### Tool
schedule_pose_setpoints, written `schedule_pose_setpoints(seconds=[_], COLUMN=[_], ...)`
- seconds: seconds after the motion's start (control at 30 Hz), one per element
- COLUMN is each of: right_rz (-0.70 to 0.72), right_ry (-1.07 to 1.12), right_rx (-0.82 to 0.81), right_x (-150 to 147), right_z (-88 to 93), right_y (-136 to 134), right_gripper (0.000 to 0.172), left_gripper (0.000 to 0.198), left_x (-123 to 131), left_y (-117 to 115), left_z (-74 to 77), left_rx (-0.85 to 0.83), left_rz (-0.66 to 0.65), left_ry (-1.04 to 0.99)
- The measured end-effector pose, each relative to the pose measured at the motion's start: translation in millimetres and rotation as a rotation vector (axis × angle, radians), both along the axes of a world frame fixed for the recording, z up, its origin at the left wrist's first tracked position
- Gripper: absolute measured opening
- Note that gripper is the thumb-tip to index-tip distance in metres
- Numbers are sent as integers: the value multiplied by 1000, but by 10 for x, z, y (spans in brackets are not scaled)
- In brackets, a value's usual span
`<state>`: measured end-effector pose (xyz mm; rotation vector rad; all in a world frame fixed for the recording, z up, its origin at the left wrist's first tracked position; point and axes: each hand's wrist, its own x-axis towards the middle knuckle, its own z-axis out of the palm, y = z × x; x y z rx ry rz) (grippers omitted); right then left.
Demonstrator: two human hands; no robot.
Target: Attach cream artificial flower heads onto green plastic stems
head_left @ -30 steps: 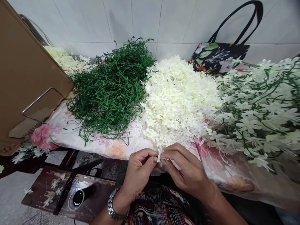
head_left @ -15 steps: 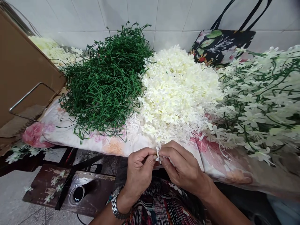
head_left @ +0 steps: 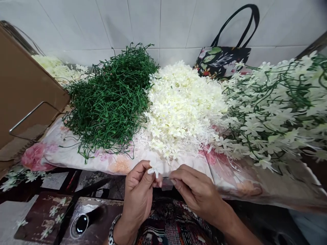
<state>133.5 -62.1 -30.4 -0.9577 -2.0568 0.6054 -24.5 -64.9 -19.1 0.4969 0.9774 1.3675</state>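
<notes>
A small white artificial flower (head_left: 154,169) is pinched between the thumb and forefinger of my left hand (head_left: 138,195), its petals facing up. My right hand (head_left: 196,190) is a short way to the right of it, thumb and forefinger pressed together; whether anything thin is between them I cannot make out. Just beyond my hands lies a heap of loose cream-white flower heads (head_left: 178,105), with thin white stamen strands (head_left: 206,137) at its lower right. Left of it is a tangled pile of green plastic stems (head_left: 107,102). Assembled white flowers on green stems (head_left: 268,119) are piled at the right.
The piles lie on a floral cloth (head_left: 97,165) against a tiled wall. A cardboard box (head_left: 30,92) with a metal handle stands at the left, a black floral bag (head_left: 222,61) at the back. A cup of dark liquid (head_left: 81,225) sits on a low wooden surface at lower left.
My hands have moved apart from where they met at the flower. The flower stays in my left hand, now left of before. The camera view has shifted slightly.
</notes>
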Motion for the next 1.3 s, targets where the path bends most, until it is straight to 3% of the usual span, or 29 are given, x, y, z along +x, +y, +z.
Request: schedule_pose_setpoints(seconds=[0.13, 0.27, 0.37, 0.47, 0.6, 0.8, 0.93, 1.13, 1.3], right_rz=[-7, 85, 155, 156, -74, -451, -581, -566, -522], right_ry=[-79, -271, -337, -291, -188, -501, -662, -704, -637], right_rx=[113, 278, 319, 284, 275, 338, 331, 274, 206], right_x=[-46, -81, -148, -167, 17, 404, 440, 412, 462], right_z=[52, 180, 247, 253, 131, -73, -102, -164, -186], right_y=[-1, -7, -11, 33, 181, 288, 273, 293, 238], right_gripper=[19, 23, 26, 24, 17, 21, 23, 27, 25], left_gripper=[20, 12, 10, 18, 22, 18, 13, 9, 28], left_x=[-49, -73, -43, -30, -87, -109, 0, 81, 153], left_y=[-66, -87, -89, -85, -58, 2, 58, 230, 304], left_z=[-58, -110, -142, -170, -172, -139, -98, -72, -115], left_rx=[96, 167, 105, 8, -38, -40, -20, 293, 662], left_rz=[-102, -200, -274, -228, -122, -91, -72, -212, -245], left_ry=[51, 272, 299, 229, 195, 243, 388, 816, 1219])
